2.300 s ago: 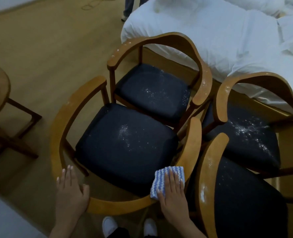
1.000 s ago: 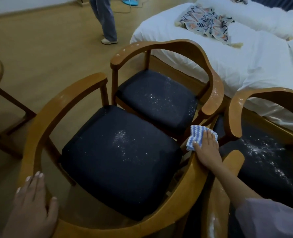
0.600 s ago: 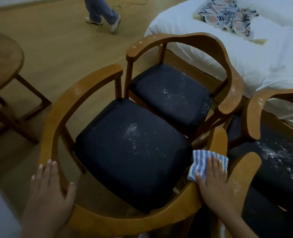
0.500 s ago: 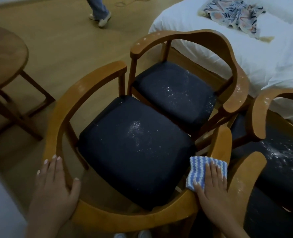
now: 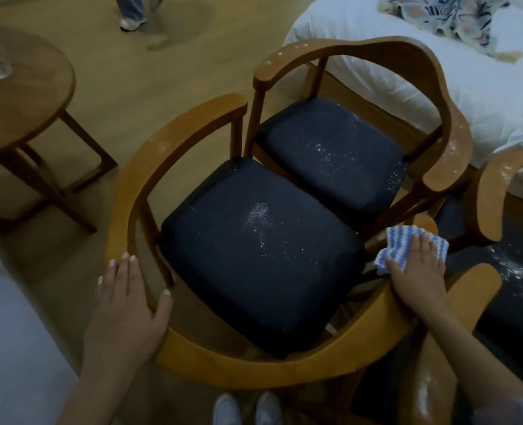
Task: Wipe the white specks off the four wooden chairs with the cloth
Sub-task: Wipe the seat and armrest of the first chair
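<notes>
We see the blue-and-white striped cloth (image 5: 396, 240) right of centre, pressed onto the right armrest of the nearest chair (image 5: 254, 372), a curved wooden armchair with a dark padded seat. The right hand (image 5: 419, 271) lies flat on it, fingers straight and close together, not curled round it. The left hand (image 5: 125, 305), at lower left, rests on the same chair's rail with fingers extended and the thumb on the inner edge.

We judge the task barely begun. White specks (image 5: 258, 214) lie thick on the nearest seat, and faint marks show on its left arm. The second chair (image 5: 376, 50), upper centre, is speckled on seat and right arm. The third chair (image 5: 487, 191), at the right edge, and the fourth chair (image 5: 468, 286), lower right, both carry white dust. Only the wood near the cloth looks clean, so almost everything remains.

Much is hard to read. The light is dim and the dark seats swallow fine specks. The third and fourth chairs are cut off by the frame, the armrest under the cloth is hidden, and we cannot tell how much dust the cloth holds.
</notes>
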Demonstrator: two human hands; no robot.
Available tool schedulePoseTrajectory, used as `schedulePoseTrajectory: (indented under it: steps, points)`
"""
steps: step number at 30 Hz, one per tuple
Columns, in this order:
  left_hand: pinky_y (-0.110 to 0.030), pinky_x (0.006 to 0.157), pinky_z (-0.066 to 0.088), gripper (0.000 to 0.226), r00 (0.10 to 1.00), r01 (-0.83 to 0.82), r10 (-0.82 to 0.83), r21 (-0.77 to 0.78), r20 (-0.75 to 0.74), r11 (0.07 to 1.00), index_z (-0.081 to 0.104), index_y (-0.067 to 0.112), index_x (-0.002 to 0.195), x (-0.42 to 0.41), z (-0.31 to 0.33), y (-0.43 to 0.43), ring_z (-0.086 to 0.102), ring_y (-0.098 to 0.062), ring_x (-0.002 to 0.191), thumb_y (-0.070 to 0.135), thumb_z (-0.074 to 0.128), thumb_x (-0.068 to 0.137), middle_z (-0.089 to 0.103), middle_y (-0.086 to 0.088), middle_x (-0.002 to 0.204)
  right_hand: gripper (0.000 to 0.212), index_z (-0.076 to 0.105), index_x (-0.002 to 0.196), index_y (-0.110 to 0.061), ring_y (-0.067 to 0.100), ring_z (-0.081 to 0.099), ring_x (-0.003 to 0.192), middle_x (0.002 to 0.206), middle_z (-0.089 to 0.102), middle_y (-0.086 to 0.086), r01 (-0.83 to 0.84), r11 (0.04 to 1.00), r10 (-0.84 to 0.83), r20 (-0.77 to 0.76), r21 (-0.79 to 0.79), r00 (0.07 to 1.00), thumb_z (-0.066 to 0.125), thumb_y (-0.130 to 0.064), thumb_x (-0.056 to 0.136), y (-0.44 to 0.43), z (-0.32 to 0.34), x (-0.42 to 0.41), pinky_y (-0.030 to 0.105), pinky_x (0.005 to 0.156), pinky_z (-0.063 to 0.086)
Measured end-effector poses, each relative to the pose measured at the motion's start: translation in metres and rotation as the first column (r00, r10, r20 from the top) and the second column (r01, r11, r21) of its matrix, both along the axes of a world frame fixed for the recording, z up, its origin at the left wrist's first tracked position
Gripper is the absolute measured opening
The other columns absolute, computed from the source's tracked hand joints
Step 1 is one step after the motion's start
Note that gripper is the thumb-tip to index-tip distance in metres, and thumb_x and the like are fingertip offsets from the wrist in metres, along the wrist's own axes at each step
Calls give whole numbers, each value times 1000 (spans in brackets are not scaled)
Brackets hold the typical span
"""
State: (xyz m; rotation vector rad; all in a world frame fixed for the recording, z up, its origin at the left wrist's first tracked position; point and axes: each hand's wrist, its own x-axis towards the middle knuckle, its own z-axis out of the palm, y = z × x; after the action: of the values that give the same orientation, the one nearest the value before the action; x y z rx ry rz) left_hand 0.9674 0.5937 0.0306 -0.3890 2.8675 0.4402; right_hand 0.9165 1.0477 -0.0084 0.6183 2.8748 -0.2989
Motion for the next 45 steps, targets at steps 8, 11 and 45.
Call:
schedulePoseTrajectory:
  steps: [8, 11, 45]
  points:
    - [-36, 113, -2, 89, 998, 70, -70, 11, -11, 997, -11, 15, 148, -18, 13, 8, -19, -14, 139, 67, 19, 82, -15, -2, 155, 74, -16, 151, -22, 11, -21, 144, 157, -24, -4, -91, 992, 96, 53, -83, 994, 31, -46, 99, -36, 7, 51, 36, 119, -11]
    - [-35, 113, 0, 83, 989, 135, -133, 31, -61, 990, -5, 13, 150, -36, 14, 20, -12, -16, 143, 62, 25, 89, -8, -3, 158, 73, -24, 145, -28, 7, -27, 142, 150, -33, -12, -145, 984, 155, 97, -100, 983, 27, -51, 99, -56, 11, 73, 31, 116, -16]
    - [-43, 113, 27, 64, 991, 118, -112, 91, -66, 989, 30, 9, 145, -97, -27, 28, 31, -24, 138, 47, 42, 95, 37, -10, 147, 84, -15, 151, -18, 14, -19, 145, 158, -22, 1, -71, 997, 72, 79, -17, 994, 45, -42, 97, -17, 7, 19, 38, 119, -8]
